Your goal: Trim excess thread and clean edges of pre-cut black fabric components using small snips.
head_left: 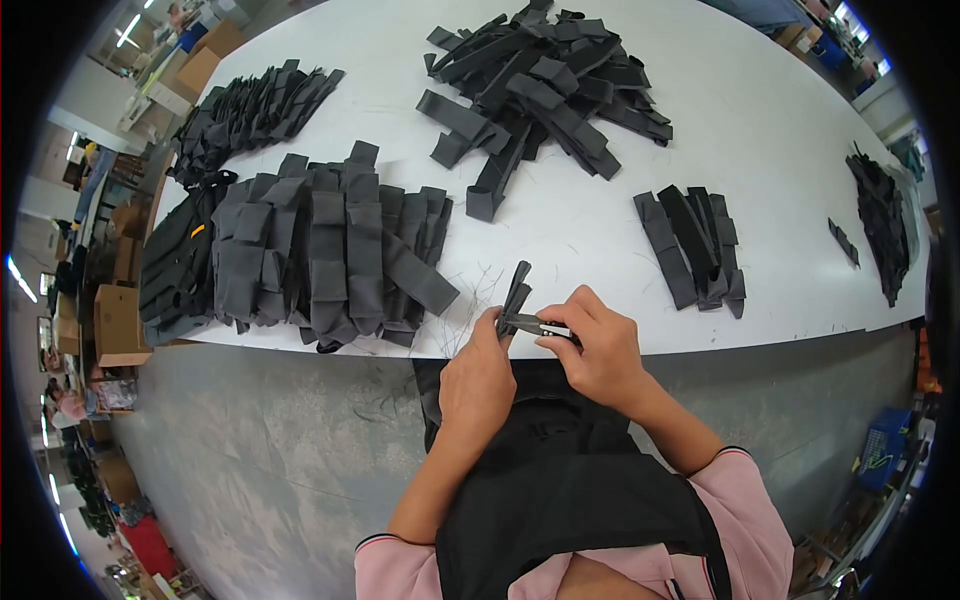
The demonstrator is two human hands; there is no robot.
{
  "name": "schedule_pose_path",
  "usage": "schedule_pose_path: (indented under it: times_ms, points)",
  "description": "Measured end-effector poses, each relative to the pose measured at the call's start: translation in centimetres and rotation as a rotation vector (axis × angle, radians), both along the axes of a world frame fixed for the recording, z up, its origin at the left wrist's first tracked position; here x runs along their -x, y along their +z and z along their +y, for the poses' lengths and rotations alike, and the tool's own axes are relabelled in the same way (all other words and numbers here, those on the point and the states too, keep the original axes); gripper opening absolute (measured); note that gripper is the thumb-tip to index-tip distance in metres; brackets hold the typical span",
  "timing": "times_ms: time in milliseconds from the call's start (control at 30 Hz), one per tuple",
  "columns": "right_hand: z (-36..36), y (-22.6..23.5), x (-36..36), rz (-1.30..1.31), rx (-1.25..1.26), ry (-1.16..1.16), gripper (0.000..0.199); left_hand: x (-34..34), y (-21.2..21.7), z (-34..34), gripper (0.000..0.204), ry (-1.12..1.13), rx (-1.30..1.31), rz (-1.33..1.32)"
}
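- Clearly, in the head view, both hands meet just at the near edge of the table (760,130), which keeps the work over the lap and close to the eyes.
- Left hand (478,385) pinches the lower end of a dark folded strap (516,297), fingers closed on it; the strap stands up and leans away over the table edge, so its free end stays out of the way.
- Right hand (592,345) is closed around a small snipper (548,327), its tip touching the strap where the left fingers hold it. I judge that the close pinch steadies the spot being trimmed.
- Loose threads (462,325) lie on the table edge just left of the strap.
- Left of the strap, a big overlapped pile (330,245) of grey folded straps sits near the table edge, within easy reach.
- Beyond the strap, toward the far side, a loose heap (545,85) of black straps lies tangled.
- Right of the strap, a small stack (695,245) lies in a neat fan, kept apart from the others.
- Far left of the strap, another row (250,110) lies spread out.
- Dark cloth (560,470) covers the lap below the table edge.
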State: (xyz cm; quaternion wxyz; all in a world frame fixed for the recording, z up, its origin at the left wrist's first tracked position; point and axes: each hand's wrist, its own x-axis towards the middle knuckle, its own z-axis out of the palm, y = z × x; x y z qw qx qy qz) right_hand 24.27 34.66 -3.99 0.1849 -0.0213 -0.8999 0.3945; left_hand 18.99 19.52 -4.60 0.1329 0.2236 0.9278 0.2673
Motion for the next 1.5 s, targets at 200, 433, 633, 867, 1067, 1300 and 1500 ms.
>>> schedule_pose_path:
  times_ms: [200, 433, 633, 867, 1067, 1300, 1500]
  points:
    - [0.4, -0.1, -0.9, 0.089, -0.15, -0.063, 0.019, -0.2, -0.1, 0.7, 0.033, 0.013, 0.053, 0.006]
    - [0.1, -1.4, -0.3, -0.191, 0.536, -0.016, 0.023, 0.1, -1.1, 0.1, 0.018, 0.063, -0.456, -0.538]
    - [0.1, -1.6, 0.3, -0.298, 0.988, 0.058, 0.013, 0.5, -1.6, 0.1, 0.024, 0.099, -0.708, -0.873]
    - [-2.1, -4.6, -1.4, 0.235, 0.229, -0.046, 0.017, -1.1, -2.0, 1.0, 0.038, 0.301, -0.803, -0.912]
    - [-1.0, -2.3, -1.5, 0.122, 0.255, 0.018, 0.033, -0.4, -1.9, -0.1, 0.029, 0.195, -0.859, -0.782]
    - [-0.1, -3.2, 1.5, -0.163, 0.587, 0.1, 0.014, 0.0, -1.6, -1.2, 0.027, -0.074, -0.573, -0.72]
    - [-0.4, -0.6, 0.0, 0.053, 0.426, 0.033, 0.032, 0.7, -1.2, -1.6, 0.029, 0.055, -0.71, -1.004]
